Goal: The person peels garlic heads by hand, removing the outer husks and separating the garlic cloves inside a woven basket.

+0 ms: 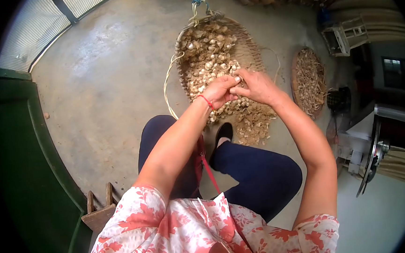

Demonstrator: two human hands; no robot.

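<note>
Mid-frame, our left hand (220, 91) and right hand (259, 87) pinch what looks like garlic (237, 79) over the basket (248, 46); next, we think, careful fingers are needed.

From above the person's patterned shirt (210, 231), 1 wide head-worn camera faces forward and steeply down, close over the lap and farther from the floor (106, 95), taking in the wicker basket (178, 55) from its far edge to its near, partly covered edge.

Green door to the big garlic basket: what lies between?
The head view shows grey floor, a small brownish speck nearer the door, and a pale loop beside the basket.
</note>
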